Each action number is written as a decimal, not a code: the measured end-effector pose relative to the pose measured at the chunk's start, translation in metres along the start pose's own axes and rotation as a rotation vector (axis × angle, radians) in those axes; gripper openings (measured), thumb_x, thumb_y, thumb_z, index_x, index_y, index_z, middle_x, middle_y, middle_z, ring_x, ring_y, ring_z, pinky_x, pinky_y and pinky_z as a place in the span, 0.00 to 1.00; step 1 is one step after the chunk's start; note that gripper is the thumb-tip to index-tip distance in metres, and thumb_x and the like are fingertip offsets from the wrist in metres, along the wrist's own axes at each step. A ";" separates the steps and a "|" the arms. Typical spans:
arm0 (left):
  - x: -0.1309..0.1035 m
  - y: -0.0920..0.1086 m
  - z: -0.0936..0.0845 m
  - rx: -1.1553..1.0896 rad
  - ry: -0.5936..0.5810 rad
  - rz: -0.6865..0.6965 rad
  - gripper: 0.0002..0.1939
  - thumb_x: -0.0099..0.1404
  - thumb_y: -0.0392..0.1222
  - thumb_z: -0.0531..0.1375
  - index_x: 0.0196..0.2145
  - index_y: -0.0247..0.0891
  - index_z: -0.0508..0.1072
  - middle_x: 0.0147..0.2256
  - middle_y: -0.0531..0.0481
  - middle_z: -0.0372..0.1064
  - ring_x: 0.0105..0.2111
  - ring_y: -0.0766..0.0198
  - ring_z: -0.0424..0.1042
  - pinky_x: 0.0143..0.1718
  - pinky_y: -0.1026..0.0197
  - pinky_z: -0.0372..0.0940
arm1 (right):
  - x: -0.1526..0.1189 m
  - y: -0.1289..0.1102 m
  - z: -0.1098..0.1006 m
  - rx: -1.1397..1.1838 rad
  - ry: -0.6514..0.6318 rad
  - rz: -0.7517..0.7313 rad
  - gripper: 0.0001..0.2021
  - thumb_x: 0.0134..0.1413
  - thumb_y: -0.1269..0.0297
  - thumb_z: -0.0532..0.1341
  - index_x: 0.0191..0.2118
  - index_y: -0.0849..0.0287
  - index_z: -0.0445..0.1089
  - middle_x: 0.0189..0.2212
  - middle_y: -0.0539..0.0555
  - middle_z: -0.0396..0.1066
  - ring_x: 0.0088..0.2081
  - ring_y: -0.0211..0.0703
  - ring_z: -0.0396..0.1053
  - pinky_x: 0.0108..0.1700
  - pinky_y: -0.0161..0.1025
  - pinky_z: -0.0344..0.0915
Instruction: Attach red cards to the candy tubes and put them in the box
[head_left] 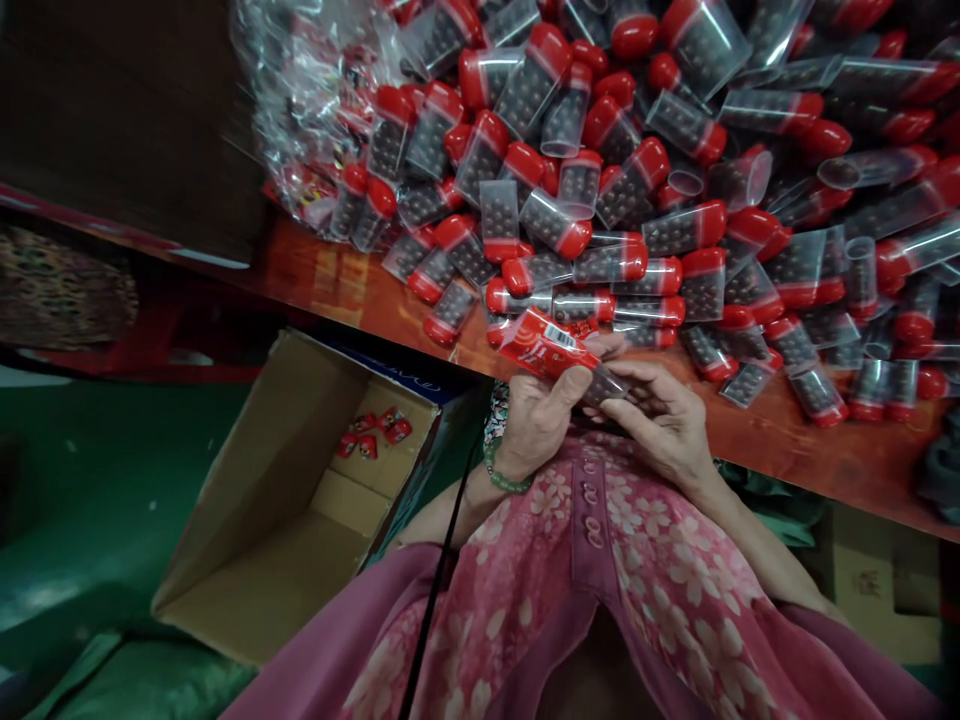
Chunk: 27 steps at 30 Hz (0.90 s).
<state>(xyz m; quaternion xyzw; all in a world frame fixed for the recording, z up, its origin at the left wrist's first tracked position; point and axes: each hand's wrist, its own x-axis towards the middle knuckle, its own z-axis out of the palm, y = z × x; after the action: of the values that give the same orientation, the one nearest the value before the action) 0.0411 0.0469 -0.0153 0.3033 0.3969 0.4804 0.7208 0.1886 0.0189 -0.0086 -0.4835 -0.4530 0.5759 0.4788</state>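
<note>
Both hands meet at the table's front edge. My left hand (541, 415), with a green bead bracelet at the wrist, has its thumb and fingers closed on a red printed wrapper (546, 346) with a barcode. My right hand (664, 420) pinches the clear lower end of the same piece, where dark beads (604, 386) show through. Just beyond the hands, many clear tubes with red caps (585, 305) and dark beads inside lie heaped on the reddish wooden table (337, 283).
An open cardboard box (247, 500) with several small red packets (367, 438) inside stands on the left below the table. A pile of shiny clear plastic wrappers (300, 110) lies at the table's back left. Green bags (142, 680) rest at the lower left.
</note>
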 end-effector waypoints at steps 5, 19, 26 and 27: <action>-0.006 -0.011 0.002 0.003 -0.037 0.006 0.19 0.63 0.59 0.70 0.41 0.41 0.82 0.50 0.45 0.81 0.54 0.53 0.79 0.60 0.50 0.72 | 0.004 -0.004 0.008 0.034 0.062 0.022 0.16 0.54 0.60 0.75 0.45 0.51 0.71 0.32 0.46 0.82 0.32 0.36 0.81 0.34 0.30 0.78; -0.029 0.002 -0.019 0.015 -0.136 -0.130 0.18 0.64 0.57 0.69 0.40 0.39 0.84 0.55 0.44 0.79 0.55 0.50 0.78 0.62 0.47 0.70 | 0.008 0.005 0.015 -0.052 -0.084 0.022 0.20 0.51 0.49 0.76 0.38 0.53 0.67 0.36 0.48 0.80 0.29 0.36 0.77 0.32 0.34 0.75; -0.074 0.016 -0.136 0.552 0.835 0.375 0.16 0.69 0.54 0.62 0.41 0.37 0.79 0.54 0.44 0.77 0.51 0.54 0.79 0.58 0.44 0.73 | 0.021 -0.003 -0.004 -0.800 -0.183 -0.446 0.09 0.64 0.58 0.68 0.46 0.55 0.77 0.39 0.56 0.80 0.40 0.47 0.76 0.44 0.45 0.73; -0.083 0.017 -0.161 0.737 0.946 0.329 0.19 0.70 0.57 0.59 0.43 0.38 0.77 0.54 0.45 0.77 0.52 0.51 0.78 0.58 0.39 0.73 | 0.024 -0.002 -0.008 -0.899 -0.141 -0.498 0.10 0.65 0.59 0.67 0.49 0.54 0.77 0.42 0.57 0.81 0.44 0.50 0.76 0.48 0.48 0.72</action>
<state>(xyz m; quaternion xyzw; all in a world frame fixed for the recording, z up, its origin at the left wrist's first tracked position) -0.1239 -0.0155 -0.0588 0.3437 0.7610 0.4992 0.2315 0.1953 0.0430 -0.0110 -0.4790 -0.7882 0.2241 0.3148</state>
